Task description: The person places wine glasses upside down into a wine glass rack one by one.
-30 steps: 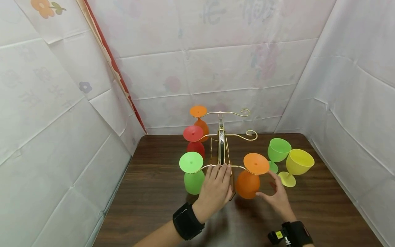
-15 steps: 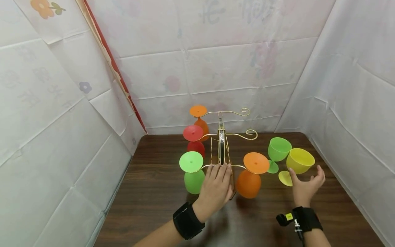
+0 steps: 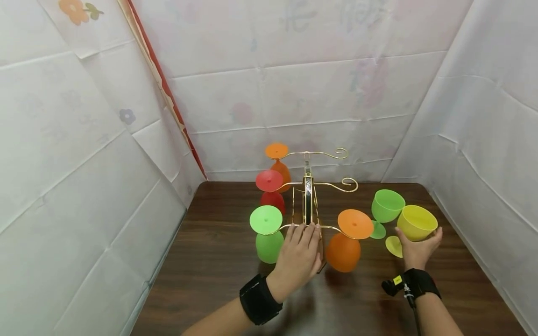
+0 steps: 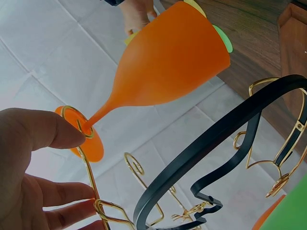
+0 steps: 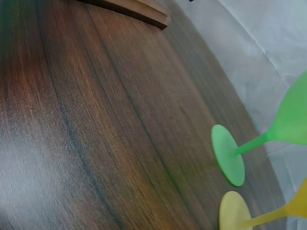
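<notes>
beside the rack (image 3: 308, 198) your left hand (image 3: 296, 254) rests on, your right hand (image 3: 416, 251) has left the near orange goblet (image 3: 343, 252) hanging, gripping the yellow goblet (image 3: 416, 225).

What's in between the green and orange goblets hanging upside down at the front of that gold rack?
The person's left hand, and the middle of the gold rack that it rests on; the head view shows this.

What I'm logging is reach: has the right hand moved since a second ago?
Yes: in the head view, the right hand has moved rightward, away from the rack, to the yellow glass.
</notes>
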Available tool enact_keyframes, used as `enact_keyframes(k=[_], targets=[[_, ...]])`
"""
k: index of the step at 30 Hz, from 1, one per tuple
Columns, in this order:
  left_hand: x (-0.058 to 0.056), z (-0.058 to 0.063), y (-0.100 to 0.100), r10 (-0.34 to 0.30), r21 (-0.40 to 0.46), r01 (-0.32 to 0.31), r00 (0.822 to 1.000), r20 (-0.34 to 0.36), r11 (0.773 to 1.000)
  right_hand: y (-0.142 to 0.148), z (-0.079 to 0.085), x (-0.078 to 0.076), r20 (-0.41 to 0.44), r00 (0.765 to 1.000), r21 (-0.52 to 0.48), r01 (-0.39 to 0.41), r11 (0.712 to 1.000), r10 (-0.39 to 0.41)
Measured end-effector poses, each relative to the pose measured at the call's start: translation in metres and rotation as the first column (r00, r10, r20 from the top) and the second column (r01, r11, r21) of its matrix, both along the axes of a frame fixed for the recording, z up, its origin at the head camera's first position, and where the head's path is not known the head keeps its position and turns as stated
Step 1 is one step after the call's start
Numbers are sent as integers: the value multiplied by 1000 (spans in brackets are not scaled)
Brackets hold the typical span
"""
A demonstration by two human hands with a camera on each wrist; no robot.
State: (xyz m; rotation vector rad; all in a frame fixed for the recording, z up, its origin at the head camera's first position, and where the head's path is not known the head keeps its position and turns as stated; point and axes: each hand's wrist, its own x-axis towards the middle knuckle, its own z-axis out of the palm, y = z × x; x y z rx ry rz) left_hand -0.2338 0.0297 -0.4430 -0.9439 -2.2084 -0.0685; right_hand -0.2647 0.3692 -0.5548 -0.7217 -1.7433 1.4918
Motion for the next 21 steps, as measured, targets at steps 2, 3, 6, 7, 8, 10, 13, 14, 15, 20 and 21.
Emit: enact_keyframes(k=[2,3,6,7,8,10,13,14,15,20,21], targets=[[0,1,1,5,-5,-5,1000,3,1000,2,-3,-3,-6,1000,0,5,1000,-5],[0,1,2,7,-10,-7,1000,5,1000,3,-4,-3,-8,1000,-4,9,1000,-9],[1,2,4,8,-29,-8,1000,14,1000,7,-9,-3,-24,999,-19,23,1000,-24],[2,2,5,6,-34,-6,1000,19,999,7,-10,-3,-22,999,-25,29,999,-30],[2,2,6,3,-38,-2,1000,20,999,8,-11,-2,-25,999,-31,33,999,-33],[4,2,8,-1,-41,2,1000,26,999,9,-12,0,-28,999,-33,38,999,-39],[5,2,10,-9,-31,10,999,37,999,9,-10,4,-21,999,-29,43,999,-43],[5,2,11,-11,-28,12,999,37,1000,10,-9,5,-25,999,-33,43,999,-44],[6,2,12,-11,-24,13,999,44,1000,11,-8,6,-28,999,-36,45,998,-46],[6,4,17,-5,-32,7,999,52,999,13,1,12,-68,996,-33,46,998,-48],[6,4,17,1,-38,1,999,53,999,13,3,12,-76,996,-28,40,999,-43]])
